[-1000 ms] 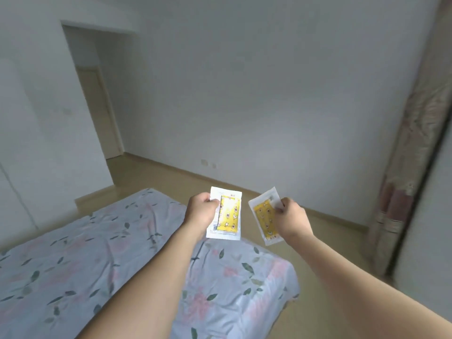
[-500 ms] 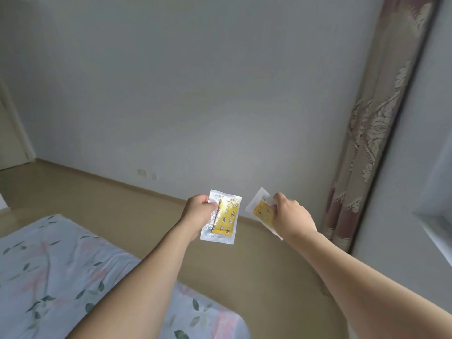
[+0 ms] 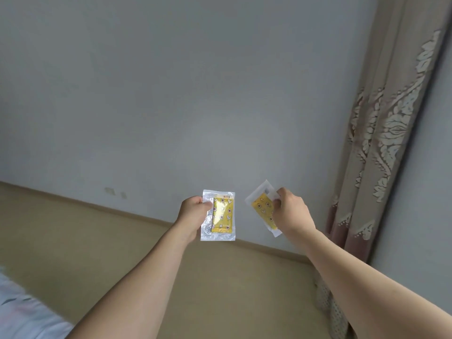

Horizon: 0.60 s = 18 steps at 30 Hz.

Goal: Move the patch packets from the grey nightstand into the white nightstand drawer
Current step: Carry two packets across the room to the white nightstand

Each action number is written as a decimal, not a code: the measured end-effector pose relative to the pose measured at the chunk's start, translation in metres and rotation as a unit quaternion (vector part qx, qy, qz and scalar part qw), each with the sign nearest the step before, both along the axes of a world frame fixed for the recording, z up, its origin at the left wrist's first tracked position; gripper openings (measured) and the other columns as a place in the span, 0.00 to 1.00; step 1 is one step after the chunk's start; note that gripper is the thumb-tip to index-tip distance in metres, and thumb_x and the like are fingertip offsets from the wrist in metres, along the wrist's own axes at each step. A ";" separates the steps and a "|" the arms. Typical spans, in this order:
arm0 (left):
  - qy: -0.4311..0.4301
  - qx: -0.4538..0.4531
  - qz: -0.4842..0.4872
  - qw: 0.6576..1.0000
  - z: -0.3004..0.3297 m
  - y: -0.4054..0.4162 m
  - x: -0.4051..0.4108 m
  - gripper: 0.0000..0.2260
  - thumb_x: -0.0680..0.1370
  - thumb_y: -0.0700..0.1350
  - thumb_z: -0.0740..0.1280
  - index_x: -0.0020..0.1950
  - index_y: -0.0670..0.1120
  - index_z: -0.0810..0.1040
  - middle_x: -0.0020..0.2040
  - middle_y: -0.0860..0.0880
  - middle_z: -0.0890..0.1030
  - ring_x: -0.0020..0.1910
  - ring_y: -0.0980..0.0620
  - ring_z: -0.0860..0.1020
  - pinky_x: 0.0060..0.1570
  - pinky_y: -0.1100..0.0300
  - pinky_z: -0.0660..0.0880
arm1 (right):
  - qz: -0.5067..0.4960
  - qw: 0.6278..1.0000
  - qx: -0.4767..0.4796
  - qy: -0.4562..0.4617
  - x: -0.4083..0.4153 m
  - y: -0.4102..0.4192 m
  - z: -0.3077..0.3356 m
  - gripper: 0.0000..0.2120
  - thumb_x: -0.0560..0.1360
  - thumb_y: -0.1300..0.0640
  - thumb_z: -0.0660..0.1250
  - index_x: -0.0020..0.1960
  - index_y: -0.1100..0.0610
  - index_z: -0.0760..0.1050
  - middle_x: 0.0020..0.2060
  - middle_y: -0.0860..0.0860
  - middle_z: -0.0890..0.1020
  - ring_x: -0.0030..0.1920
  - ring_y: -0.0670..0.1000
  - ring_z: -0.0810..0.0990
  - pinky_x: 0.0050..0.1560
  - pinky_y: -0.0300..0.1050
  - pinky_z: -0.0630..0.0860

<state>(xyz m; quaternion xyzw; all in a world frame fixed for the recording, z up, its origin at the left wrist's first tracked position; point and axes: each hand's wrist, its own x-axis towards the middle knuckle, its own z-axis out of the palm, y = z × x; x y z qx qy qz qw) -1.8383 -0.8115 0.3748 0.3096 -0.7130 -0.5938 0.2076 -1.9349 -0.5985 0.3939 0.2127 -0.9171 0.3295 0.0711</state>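
Swung rightward, bed (image 3: pixel 22 311) now at 8 o'clock; left hand (image 3: pixel 193 214) and right hand (image 3: pixel 291 214) each pinch a packet (image 3: pixel 221 216), (image 3: pixel 263 206); carrying step; white drawer must be found.

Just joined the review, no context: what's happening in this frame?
A person is carrying two patch packets, one in each hand, held out in front at arm's length. The left hand grips the left packet by its side edge; the right hand pinches the right packet, which is tilted. They face a bare wall, with a curtain to the right and a corner of the bed at lower left. Neither nightstand is in view, so nothing is placed yet.
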 end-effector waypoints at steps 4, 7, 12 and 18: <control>0.013 0.004 0.021 1.000 0.021 -0.051 -0.082 0.02 0.76 0.40 0.65 0.44 0.44 0.76 0.38 0.45 0.71 0.36 0.49 0.68 0.37 0.57 0.64 | 0.039 0.999 -0.030 -0.022 -0.096 -0.051 0.014 0.05 0.77 0.63 0.53 0.46 0.58 0.66 0.34 0.53 0.73 0.34 0.56 0.72 0.28 0.42 0.64; 0.042 0.018 0.052 0.998 0.041 -0.094 -0.129 0.03 0.74 0.40 0.65 0.45 0.44 0.77 0.41 0.44 0.76 0.39 0.48 0.72 0.40 0.55 0.68 | 0.075 0.994 -0.074 -0.036 -0.162 -0.104 0.028 0.06 0.77 0.63 0.53 0.43 0.57 0.66 0.34 0.52 0.73 0.31 0.53 0.70 0.29 0.42 0.65; 0.060 0.031 0.140 0.988 0.047 -0.172 -0.169 0.07 0.70 0.41 0.66 0.45 0.39 0.79 0.40 0.44 0.76 0.40 0.47 0.73 0.43 0.53 0.70 | 0.109 0.968 -0.174 -0.146 -0.231 -0.220 0.024 0.08 0.78 0.62 0.53 0.40 0.58 0.66 0.36 0.52 0.72 0.32 0.52 0.69 0.32 0.43 0.68; 0.078 0.025 0.262 0.962 0.032 -0.296 -0.189 0.06 0.67 0.43 0.64 0.43 0.46 0.75 0.39 0.46 0.74 0.38 0.49 0.72 0.41 0.56 0.66 | 0.199 0.944 -0.175 -0.196 -0.274 -0.382 0.004 0.07 0.78 0.62 0.54 0.42 0.59 0.68 0.36 0.51 0.73 0.33 0.51 0.71 0.33 0.42 0.70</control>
